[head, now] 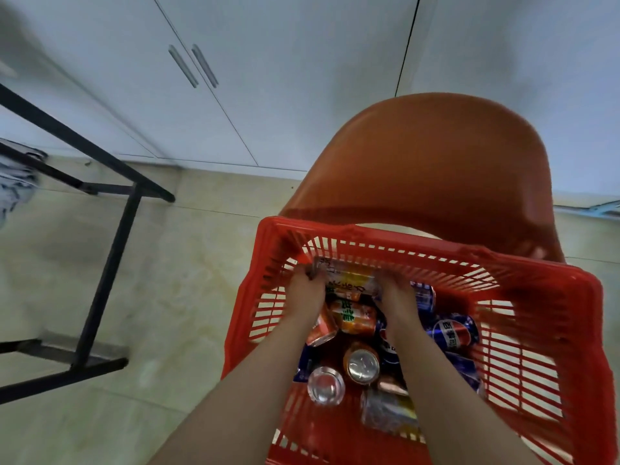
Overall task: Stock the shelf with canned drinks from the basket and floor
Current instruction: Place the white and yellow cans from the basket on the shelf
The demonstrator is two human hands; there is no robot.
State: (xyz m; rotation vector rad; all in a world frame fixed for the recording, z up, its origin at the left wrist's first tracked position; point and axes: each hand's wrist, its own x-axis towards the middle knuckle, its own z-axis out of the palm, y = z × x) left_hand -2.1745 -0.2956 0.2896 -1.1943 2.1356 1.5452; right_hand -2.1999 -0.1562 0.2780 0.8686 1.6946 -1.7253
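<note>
Cans of this kind are stiff, thin-walled metal cylinders, smooth and a little slippery. If they are full, I judge each 1 to be moderately heavy and easy to dent in a fall.

At 9 o'clock of the view a black metal frame [110, 263] stands on the pale tiled floor [188, 297]; it may be the shelf, but I cannot tell. The red slatted plastic basket [536, 297] rests on an orange plastic chair [436, 162] and holds every can that I can see.

At 11 o'clock inside the basket, the left hand [303, 295] curls its fingers round the left end of a yellow-and-white can [350, 283] that lies on its side. The label of this can has dark Chinese characters, too blurred to read. Just under it, toward 6 o'clock, lies an orange can with green characters [355, 315], also not readable, and further down an upright orange can with a silver lid [362, 362].

The right hand [394, 297] grips the right end of the same yellow-and-white can, so 2 hands hold 1 can; the blur hides the fingertips. I think a grip round the middle of the body would slip less than a grip on the rims.

At 3 o'clock a blue can [454, 332] shows the round red, white and blue Pepsi mark with white Chinese writing.
</note>
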